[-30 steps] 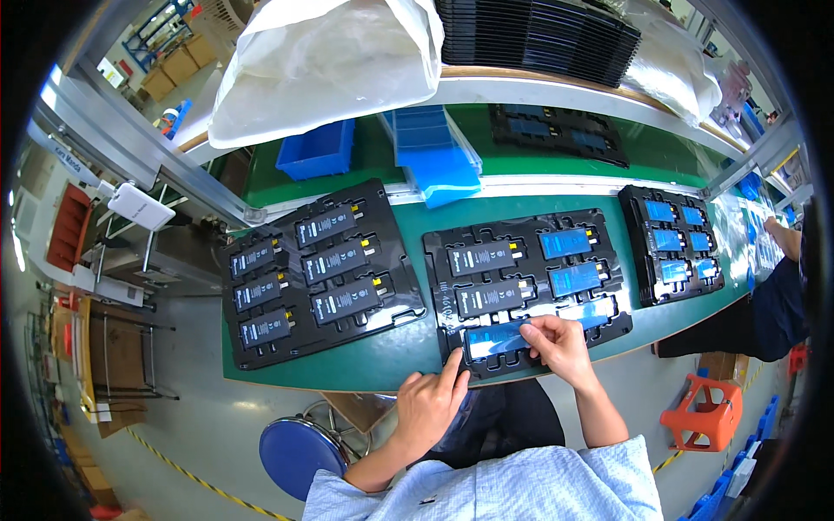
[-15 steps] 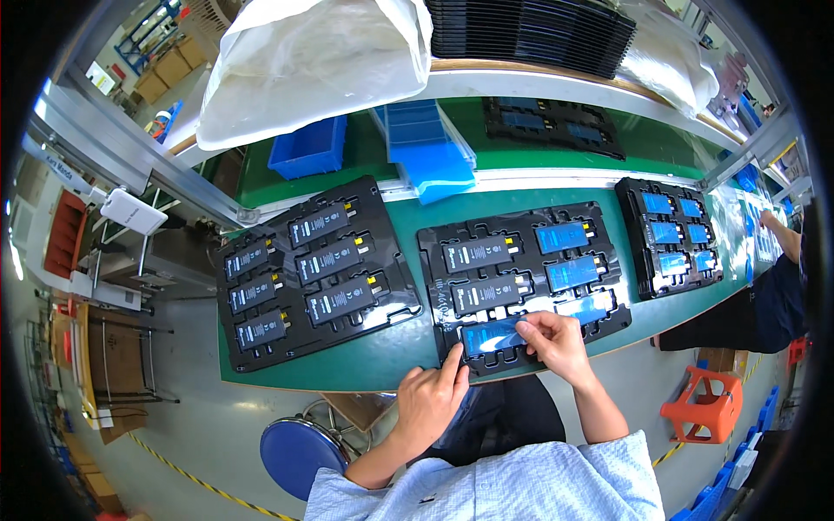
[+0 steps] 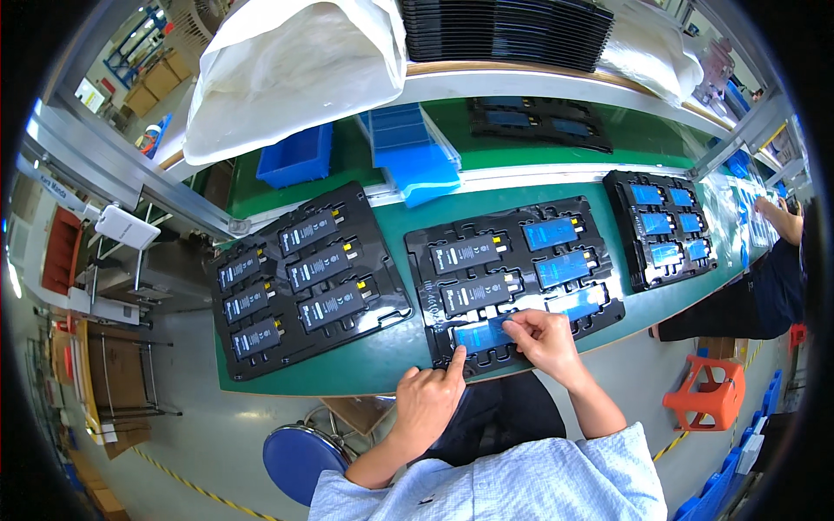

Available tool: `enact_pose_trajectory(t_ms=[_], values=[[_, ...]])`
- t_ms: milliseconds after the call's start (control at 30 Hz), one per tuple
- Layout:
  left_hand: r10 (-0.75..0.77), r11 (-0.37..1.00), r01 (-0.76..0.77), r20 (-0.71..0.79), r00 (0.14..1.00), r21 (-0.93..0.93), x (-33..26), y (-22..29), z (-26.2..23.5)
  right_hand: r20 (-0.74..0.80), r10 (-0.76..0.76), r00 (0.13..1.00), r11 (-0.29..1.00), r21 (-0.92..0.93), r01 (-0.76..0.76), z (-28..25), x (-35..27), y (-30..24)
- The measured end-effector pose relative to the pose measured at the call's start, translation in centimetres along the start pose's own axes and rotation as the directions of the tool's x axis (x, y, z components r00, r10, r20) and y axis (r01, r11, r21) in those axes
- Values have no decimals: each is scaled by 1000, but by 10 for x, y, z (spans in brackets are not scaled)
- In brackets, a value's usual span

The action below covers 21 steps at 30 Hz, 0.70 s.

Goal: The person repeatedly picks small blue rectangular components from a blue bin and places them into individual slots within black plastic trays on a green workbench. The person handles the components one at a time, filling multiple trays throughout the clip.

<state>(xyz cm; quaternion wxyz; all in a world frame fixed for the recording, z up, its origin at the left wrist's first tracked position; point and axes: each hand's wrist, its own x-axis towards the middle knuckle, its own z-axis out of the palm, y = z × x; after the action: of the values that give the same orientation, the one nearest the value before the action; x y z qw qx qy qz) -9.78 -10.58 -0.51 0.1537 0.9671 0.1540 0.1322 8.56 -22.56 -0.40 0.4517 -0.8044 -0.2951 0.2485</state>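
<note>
A black plastic tray [image 3: 420, 286] lies before me, holding flat phone-type batteries. The two upper left ones, such as the dark battery [image 3: 469, 253], show bare labels; those in its right column, such as the film-covered battery [image 3: 551, 233], look blue. Over the lower left battery lies a strip of blue film [image 3: 478, 335]. My left hand [image 3: 430, 399] rests its outstretched index fingertip at the strip's left end, its other fingers curled and empty. My right hand [image 3: 547, 346] pinches the strip's right end between thumb and fingers, covering that corner.
To the left lies another tray of dark batteries [image 3: 382, 321]; to the right, a tray stack [image 3: 638, 276] with blue-covered ones. Behind are blue film sheets [image 3: 430, 178], a blue bin [image 3: 295, 158] and a shelf edge [image 3: 486, 84]. A co-worker's arm [image 3: 782, 221] shows at far right.
The whole view has shifted slightly left. My left index fingertip sits a little further right along the strip. My right hand keeps its pinch on the film, which looks flatter.
</note>
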Motion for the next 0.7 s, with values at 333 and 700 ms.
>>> enact_pose_trajectory(t_ms=[333, 700], values=[[-44, 990, 49, 40, 998, -129, -1, 3, -12, -201, -276, 940, 799, -591, 108, 0, -20, -27], [-169, 674, 61, -74, 983, -736, -42, 26, -28, 516, 18, 857, 873, 409, -265, -9, -85, 13]])
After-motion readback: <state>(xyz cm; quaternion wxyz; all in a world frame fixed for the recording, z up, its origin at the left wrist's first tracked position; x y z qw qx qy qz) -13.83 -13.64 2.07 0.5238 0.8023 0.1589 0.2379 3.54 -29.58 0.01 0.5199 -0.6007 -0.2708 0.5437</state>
